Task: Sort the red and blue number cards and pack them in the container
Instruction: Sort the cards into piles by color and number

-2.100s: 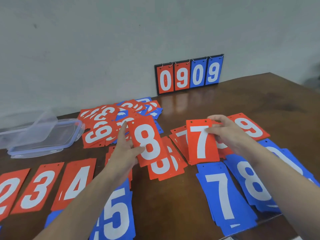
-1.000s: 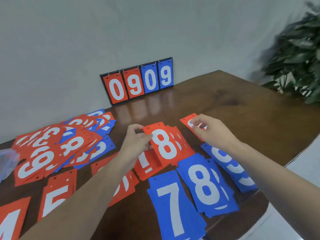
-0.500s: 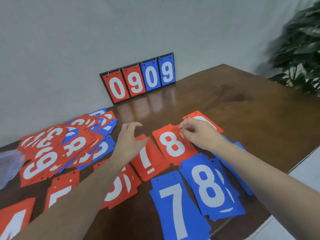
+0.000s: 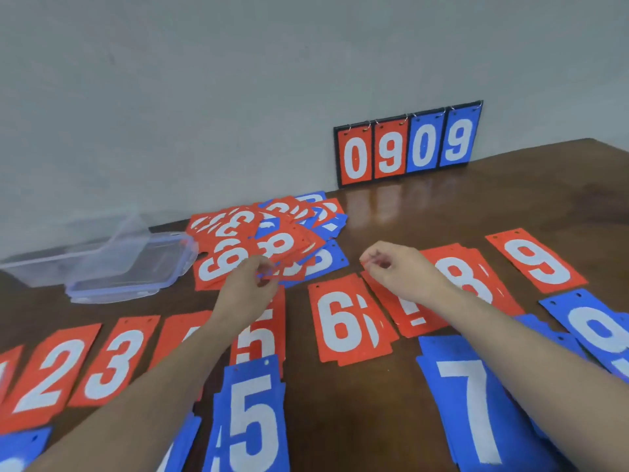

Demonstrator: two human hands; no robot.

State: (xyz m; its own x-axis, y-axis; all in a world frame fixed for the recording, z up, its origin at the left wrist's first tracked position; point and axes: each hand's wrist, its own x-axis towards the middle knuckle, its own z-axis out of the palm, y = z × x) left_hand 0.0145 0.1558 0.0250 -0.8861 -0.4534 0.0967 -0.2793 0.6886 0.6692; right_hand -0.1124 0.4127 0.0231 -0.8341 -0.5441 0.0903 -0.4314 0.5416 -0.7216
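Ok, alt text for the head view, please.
The left hand reaches into the unsorted card pile, the right hand hovers over sorted red stacks; blue stacks lie nearer, a clear container far left.

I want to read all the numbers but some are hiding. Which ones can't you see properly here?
Head view:
- Red card between red 3 and red 5: left forearm covers its number.
- Red pile beside red 6: right forearm hides its number.
- Mixed heap of red and blue cards: overlapping, blurred.
- Blue card at bottom-left: cut off by the edge.
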